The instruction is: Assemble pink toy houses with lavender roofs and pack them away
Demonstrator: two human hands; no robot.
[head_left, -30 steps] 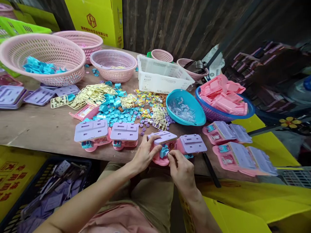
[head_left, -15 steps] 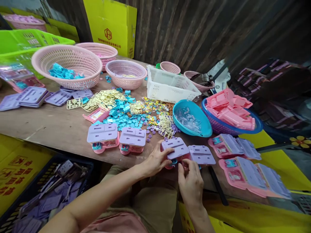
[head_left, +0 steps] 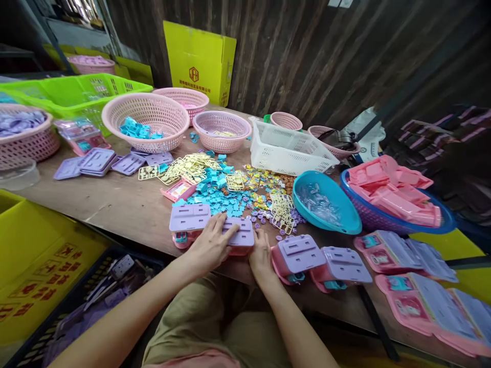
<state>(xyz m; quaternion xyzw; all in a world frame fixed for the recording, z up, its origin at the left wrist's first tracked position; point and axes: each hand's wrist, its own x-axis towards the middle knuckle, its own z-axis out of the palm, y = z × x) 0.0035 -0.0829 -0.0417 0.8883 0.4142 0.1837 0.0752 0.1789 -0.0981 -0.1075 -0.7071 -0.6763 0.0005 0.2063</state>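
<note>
At the front edge of the wooden worktable, we've got both hands on one purple-roofed toy house, second from the left of the four near us. Our left hand is draped over the left end of its roof, fingers a bit apart, and our right hand has its fingers bent at the right end. Honestly can't make out whether either one is really gripping, since the undersides are hidden. Looks like we're at the taking-hold or squaring-up step, not fitting any small bits, tbh. If we lift or turn it, we'd want even pressure from both ends and some care around the left-hand toy house, which our left hand overlaps in view. The two right-hand toy houses sit past our right wrist. Turquoise pieces and purple swirl discs lie just behind, so pushing it backwards calls for a light touch.
</note>
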